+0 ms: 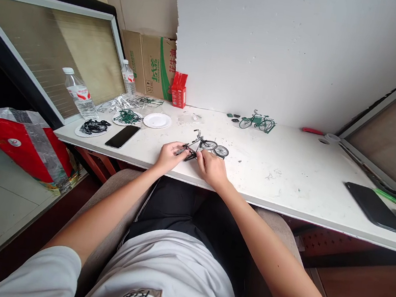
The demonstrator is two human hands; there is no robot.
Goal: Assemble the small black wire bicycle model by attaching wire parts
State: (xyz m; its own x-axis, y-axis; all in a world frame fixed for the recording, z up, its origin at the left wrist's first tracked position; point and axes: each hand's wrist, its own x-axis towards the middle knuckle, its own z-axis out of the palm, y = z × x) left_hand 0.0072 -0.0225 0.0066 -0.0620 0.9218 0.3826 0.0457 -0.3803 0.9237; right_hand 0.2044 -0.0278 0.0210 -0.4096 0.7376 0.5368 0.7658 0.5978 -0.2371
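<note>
Near the front edge of the white table, both hands are on a small black model bicycle frame with its handlebar tilted up. My left hand pinches the frame's left end between thumb and fingers. On its other side my right hand has its fingers closed on the frame's lower part, which they partly hide. Two loose-looking black spoked wheels lie just beyond my right hand; I cannot tell whether they are joined to the frame. Farther back stands a green model bicycle.
On the left are a black phone, a plate of black parts, a plate of green parts, an upturned white plate and a water bottle. A red box stands behind. A dark tablet-like device lies right.
</note>
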